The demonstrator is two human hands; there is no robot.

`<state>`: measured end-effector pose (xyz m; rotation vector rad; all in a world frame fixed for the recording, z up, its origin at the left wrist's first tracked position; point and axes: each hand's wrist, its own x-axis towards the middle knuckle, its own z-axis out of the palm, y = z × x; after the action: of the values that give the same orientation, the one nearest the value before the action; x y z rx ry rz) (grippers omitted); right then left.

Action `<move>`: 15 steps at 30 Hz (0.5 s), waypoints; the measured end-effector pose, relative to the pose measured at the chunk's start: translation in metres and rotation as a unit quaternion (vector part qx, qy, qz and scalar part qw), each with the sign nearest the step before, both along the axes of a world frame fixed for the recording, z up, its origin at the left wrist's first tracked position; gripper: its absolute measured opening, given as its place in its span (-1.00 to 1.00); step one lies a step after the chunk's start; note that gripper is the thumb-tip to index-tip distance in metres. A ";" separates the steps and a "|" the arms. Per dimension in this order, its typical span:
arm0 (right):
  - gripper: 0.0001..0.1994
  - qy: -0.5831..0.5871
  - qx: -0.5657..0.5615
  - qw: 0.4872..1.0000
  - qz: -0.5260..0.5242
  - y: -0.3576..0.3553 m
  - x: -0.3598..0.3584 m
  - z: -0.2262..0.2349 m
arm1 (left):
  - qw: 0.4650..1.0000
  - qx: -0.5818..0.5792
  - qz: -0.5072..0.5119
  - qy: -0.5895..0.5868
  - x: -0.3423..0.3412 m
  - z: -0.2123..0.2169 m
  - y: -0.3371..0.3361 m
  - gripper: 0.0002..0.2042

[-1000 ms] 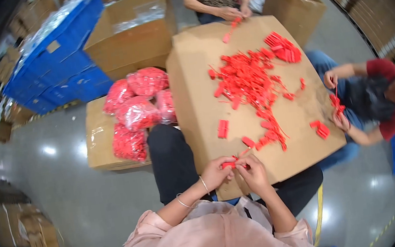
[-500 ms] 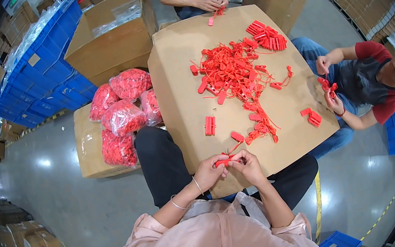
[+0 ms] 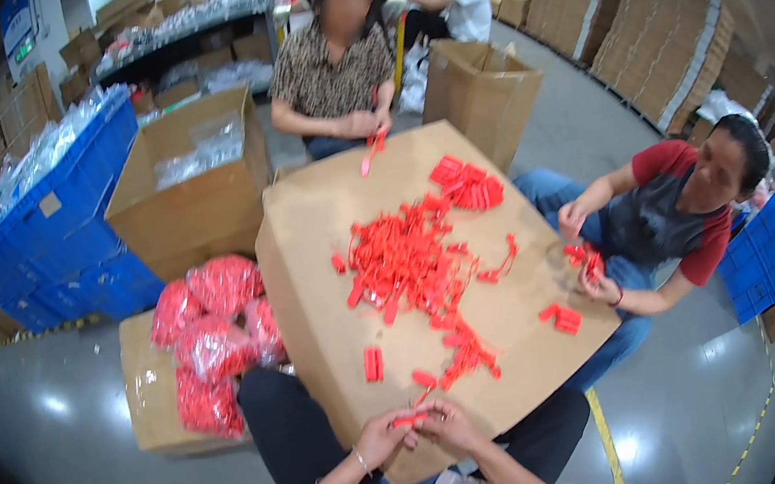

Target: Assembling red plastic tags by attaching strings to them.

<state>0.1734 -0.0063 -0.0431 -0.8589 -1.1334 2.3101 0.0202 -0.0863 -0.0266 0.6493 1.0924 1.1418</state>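
Observation:
At the near edge of the cardboard-topped table (image 3: 524,350), my left hand (image 3: 381,439) and my right hand (image 3: 450,426) meet with fingertips pinched on a small red plastic piece (image 3: 410,420). A thin red cord runs from between my fingers toward another red tag-like piece (image 3: 423,378) lying just beyond them. Further out spreads a tangled heap of red corded pieces (image 3: 399,255), with a tail of cords reaching toward me. A small row of red pieces (image 3: 373,364) lies left of that tail. Blur hides the finer detail between my fingertips.
Bags of red pieces (image 3: 214,348) sit on a carton at the left, near blue crates (image 3: 73,227) and an open box (image 3: 189,205). A co-worker at the right (image 3: 666,213) and another across (image 3: 335,81) handle red pieces. More red pieces (image 3: 468,181) are stacked at the far side.
The view has tilted up, so the table and hands appear lower and more of the room shows. My hands still pinch the red piece at the table edge.

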 end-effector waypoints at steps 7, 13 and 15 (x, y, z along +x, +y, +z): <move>-0.81 -0.098 0.036 0.994 0.003 0.000 -0.001 0.011 | 1.000 -0.004 0.000 0.029 0.002 -0.007 0.002 -0.76; -0.83 -0.043 0.048 0.998 -0.010 0.014 -0.003 0.006 | 0.991 0.005 -0.024 0.133 0.000 0.001 0.020 -0.79; -0.82 0.029 0.041 0.998 -0.033 0.016 -0.010 0.030 | 0.991 0.046 0.007 0.128 0.001 0.012 0.027 -0.76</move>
<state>0.1635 0.0100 -0.0133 -0.7826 -1.1491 2.2061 0.0207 -0.0588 -0.0149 0.8793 1.2673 1.1474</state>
